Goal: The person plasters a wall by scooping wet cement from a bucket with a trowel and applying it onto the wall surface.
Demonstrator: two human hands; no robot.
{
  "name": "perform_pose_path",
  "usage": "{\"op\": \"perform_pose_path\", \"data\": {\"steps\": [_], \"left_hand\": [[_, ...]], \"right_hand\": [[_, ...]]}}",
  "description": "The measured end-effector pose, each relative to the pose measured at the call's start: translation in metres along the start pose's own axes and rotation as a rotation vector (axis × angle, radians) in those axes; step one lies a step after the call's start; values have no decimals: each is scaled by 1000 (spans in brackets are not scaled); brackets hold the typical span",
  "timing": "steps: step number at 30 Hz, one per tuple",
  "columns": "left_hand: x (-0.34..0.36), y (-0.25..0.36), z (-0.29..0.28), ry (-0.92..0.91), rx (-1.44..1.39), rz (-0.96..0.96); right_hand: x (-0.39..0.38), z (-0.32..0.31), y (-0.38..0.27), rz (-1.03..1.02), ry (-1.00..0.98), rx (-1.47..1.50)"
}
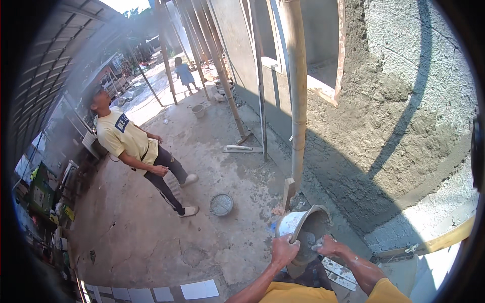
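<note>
A bucket (292,222) smeared with cement is tilted in front of me, its mouth turned toward the wall. My left hand (284,250) is closed over the near-left part of its rim. Grey wet mortar coats the inside of the bucket. At the right side of the mouth, my right hand (327,246) is closed, its fingers whitened with cement. A pale flat patch inside the bucket lies near those fingers; what the right hand grips is too small to make out.
Right of me stands a partly plastered wall (384,116), with a bamboo pole (298,101) before it. A person in a yellow shirt (126,134) stands left, near a round mortar pan (221,205). A long float (242,149) lies on the ground. A child (184,73) is farther off.
</note>
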State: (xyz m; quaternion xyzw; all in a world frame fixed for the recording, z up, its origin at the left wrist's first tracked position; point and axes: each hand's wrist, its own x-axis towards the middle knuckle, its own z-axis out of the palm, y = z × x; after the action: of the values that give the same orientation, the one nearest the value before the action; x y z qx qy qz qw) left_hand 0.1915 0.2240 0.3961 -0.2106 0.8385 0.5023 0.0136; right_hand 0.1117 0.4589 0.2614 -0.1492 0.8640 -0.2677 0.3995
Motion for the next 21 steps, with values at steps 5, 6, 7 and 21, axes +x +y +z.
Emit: {"op": "perform_pose_path", "data": {"steps": [5, 6, 7, 21], "left_hand": [[1, -18, -11, -20, -7, 19], [7, -22, -14, 9, 7, 3], [1, -30, -19, 33, 20, -33], [-10, -68, -25, 204, -379, -262]], "right_hand": [[-36, 10, -77, 51, -152, 279], [-36, 12, -77, 8, -104, 359], [-53, 11, -89, 31, -129, 360], [-93, -34, -58, 72, 358, -5]]}}
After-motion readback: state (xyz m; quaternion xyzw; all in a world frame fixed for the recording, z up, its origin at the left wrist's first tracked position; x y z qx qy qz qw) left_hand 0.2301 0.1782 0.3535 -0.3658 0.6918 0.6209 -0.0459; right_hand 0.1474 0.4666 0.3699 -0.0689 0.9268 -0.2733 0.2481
